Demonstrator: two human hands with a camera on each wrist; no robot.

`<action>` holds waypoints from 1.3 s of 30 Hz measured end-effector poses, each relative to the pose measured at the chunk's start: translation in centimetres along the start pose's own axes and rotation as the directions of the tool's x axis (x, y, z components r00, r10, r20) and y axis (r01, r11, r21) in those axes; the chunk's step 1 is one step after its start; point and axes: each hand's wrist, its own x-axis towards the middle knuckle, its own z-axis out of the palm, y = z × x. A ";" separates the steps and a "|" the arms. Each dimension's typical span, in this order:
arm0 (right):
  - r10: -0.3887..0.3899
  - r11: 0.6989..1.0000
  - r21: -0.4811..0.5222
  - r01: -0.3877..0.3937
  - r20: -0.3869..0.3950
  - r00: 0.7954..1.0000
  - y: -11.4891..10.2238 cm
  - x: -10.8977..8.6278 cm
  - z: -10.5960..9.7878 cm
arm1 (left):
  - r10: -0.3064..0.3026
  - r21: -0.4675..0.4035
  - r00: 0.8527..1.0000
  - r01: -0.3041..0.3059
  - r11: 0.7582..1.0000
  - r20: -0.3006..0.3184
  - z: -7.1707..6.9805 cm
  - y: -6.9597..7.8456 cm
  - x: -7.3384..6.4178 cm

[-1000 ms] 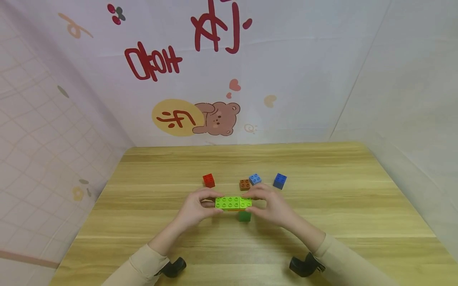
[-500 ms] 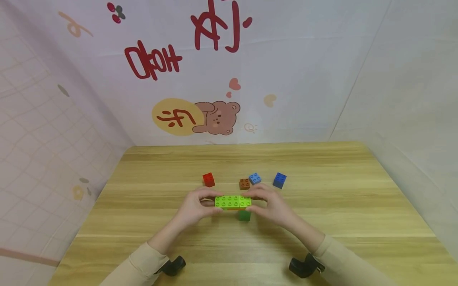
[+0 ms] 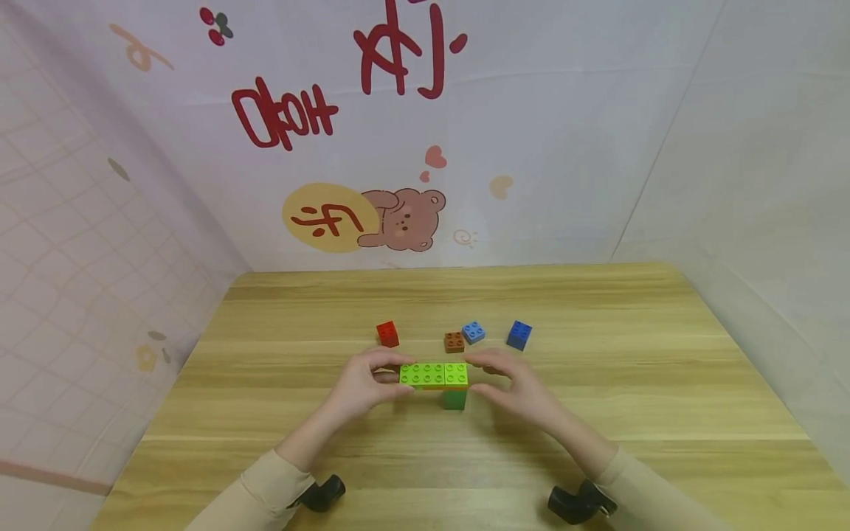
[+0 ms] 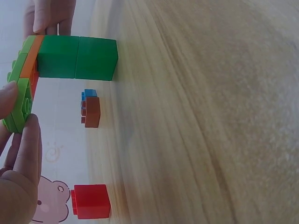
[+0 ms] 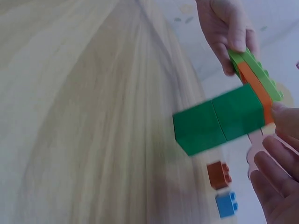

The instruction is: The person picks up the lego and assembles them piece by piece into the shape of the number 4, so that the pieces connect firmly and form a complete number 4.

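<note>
A toy brick structure stands in front of me: two dark green bricks [image 4: 77, 58] stacked as a column, an orange brick [image 4: 31, 60] above them, and light green bricks [image 3: 425, 375] on top. The light green part overhangs the column to the left. My left hand [image 3: 361, 383] pinches that overhanging end between thumb and fingers. At the other end my right hand [image 3: 514, 385] stands just to the right, thumb and fingers spread apart, holding nothing. In the right wrist view its thumb is close to the orange brick's corner; whether they touch I cannot tell.
Behind the structure on the wooden table [image 3: 299, 310] lie a red brick [image 3: 388, 334], a brown brick [image 3: 454, 342], a light blue brick [image 3: 474, 332] and a dark blue brick [image 3: 519, 335]. A printed cloth wall [image 3: 544, 133] rises at the back.
My right hand has let go of the light green bricks and moved slightly right. The left hand keeps its pinch, and the structure has not visibly moved.
</note>
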 end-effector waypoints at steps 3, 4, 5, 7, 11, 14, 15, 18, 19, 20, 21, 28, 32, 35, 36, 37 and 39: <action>0.005 0.999 -0.032 -0.006 -0.020 1.000 0.7 -0.4 -0.9 | -0.003 0.002 1.000 0.003 1.000 0.000 0.0 0.0 0.0; 0.011 0.999 -0.045 -0.012 -0.028 1.000 0.9 -0.5 -1.2 | -0.003 0.003 1.000 0.003 1.000 -0.001 0.1 0.0 0.0; 0.020 0.998 -0.056 -0.022 -0.039 0.999 1.1 -0.7 -1.6 | -0.004 0.004 1.000 0.004 1.000 -0.001 0.1 -0.1 0.0; 0.027 0.997 -0.068 -0.031 -0.067 0.997 1.3 -0.9 -2.4 | -0.005 0.007 1.000 0.005 1.000 -0.001 0.1 -0.1 0.0; 0.026 0.994 -0.104 -0.042 -0.147 0.989 1.8 -1.2 -4.0 | -0.003 0.007 1.000 0.003 1.000 -0.002 0.1 0.0 0.0; 0.031 0.990 -0.129 -0.058 -0.202 0.979 2.2 -1.4 -5.0 | 0.000 0.006 1.000 0.001 1.000 -0.006 0.1 0.1 0.0; 0.038 0.989 -0.132 -0.067 -0.215 0.976 2.3 -1.4 -5.2 | 0.000 0.008 1.000 0.000 1.000 -0.008 0.1 0.2 0.0; 0.064 0.986 -0.136 -0.099 -0.241 0.968 2.6 -1.6 -5.8 | -0.003 0.013 1.000 0.003 1.000 -0.012 0.2 0.3 -0.1; 0.074 0.984 -0.139 -0.111 -0.249 0.966 2.8 -1.7 -5.9 | -0.004 0.014 1.000 0.004 1.000 -0.012 0.2 0.3 -0.1; 0.084 0.983 -0.140 -0.123 -0.256 0.963 3.0 -1.7 -6.1 | -0.006 0.015 1.000 0.006 1.000 -0.012 0.3 0.3 -0.1; 0.095 0.982 -0.134 -0.134 -0.263 0.960 3.2 -1.7 -6.2 | -0.008 0.015 1.000 0.008 1.000 -0.013 0.3 0.3 -0.1; 0.135 0.966 -0.170 -0.193 -0.304 0.943 4.7 -1.4 -6.7 | -0.010 0.011 1.000 0.010 1.000 -0.010 0.3 0.0 0.0; 0.163 0.964 -0.157 -0.217 -0.295 0.941 5.3 -1.4 -6.8 | -0.011 0.011 1.000 0.011 1.000 -0.005 0.3 0.1 -0.1; 0.211 0.960 -0.123 -0.252 -0.275 0.938 5.7 -1.4 -6.7 | -0.009 0.012 1.000 0.009 1.000 -0.001 0.2 0.1 -0.1; 0.228 0.958 -0.109 -0.265 -0.266 0.936 5.9 -1.4 -6.7 | -0.008 0.014 1.000 0.008 1.000 0.000 0.2 0.1 -0.1; 0.241 0.957 -0.099 -0.273 -0.257 0.936 6.1 -1.3 -6.7 | -0.006 0.015 1.000 0.006 1.000 0.000 0.2 0.1 -0.1; 0.259 0.955 -0.083 -0.284 -0.235 0.937 6.4 -1.3 -6.7 | 0.000 0.020 1.000 0.000 1.000 -0.002 0.2 0.1 0.0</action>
